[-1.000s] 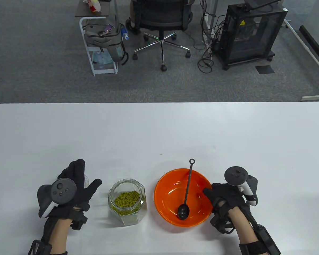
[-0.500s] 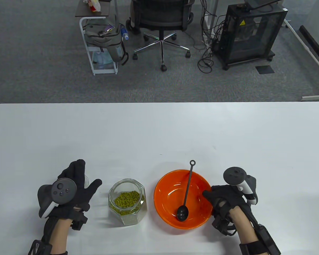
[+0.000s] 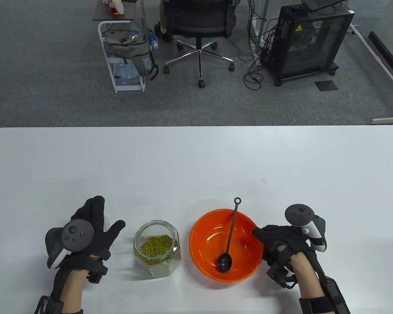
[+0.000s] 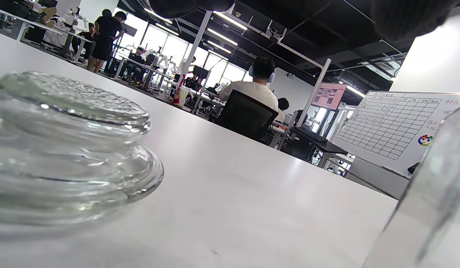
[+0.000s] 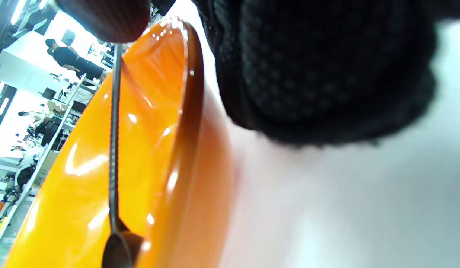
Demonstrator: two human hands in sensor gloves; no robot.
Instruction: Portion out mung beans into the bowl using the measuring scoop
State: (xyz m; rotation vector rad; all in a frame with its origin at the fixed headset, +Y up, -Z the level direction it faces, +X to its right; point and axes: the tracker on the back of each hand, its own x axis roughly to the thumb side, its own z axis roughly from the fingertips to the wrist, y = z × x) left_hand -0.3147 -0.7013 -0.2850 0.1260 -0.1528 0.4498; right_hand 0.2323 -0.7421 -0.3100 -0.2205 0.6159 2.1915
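Note:
A hexagonal glass jar (image 3: 156, 249) of green mung beans (image 3: 155, 246) stands open at the front of the table. To its right sits the orange bowl (image 3: 204, 233), with the black measuring scoop (image 3: 229, 236) lying in it, its head down and its handle over the far rim. My right hand (image 3: 263, 244) grips the bowl's right rim (image 5: 185, 96), thumb (image 5: 103, 16) on top and curled fingers (image 5: 319, 74) outside. My left hand (image 3: 102, 218) lies open on the table left of the jar, fingers straight. The glass lid (image 4: 66, 149) lies just in front of it.
The white table (image 3: 196, 157) stretches far beyond the objects. On the floor behind it are an office chair (image 3: 198, 19), a white cart with a bag (image 3: 126, 49) and a black cabinet (image 3: 309, 39). The jar's wall (image 4: 434, 201) fills the left wrist view's right edge.
My right hand has shifted slightly to the right while staying at the bowl's rim. The bowl and scoop have nudged a little. The left hand and the jar have not moved.

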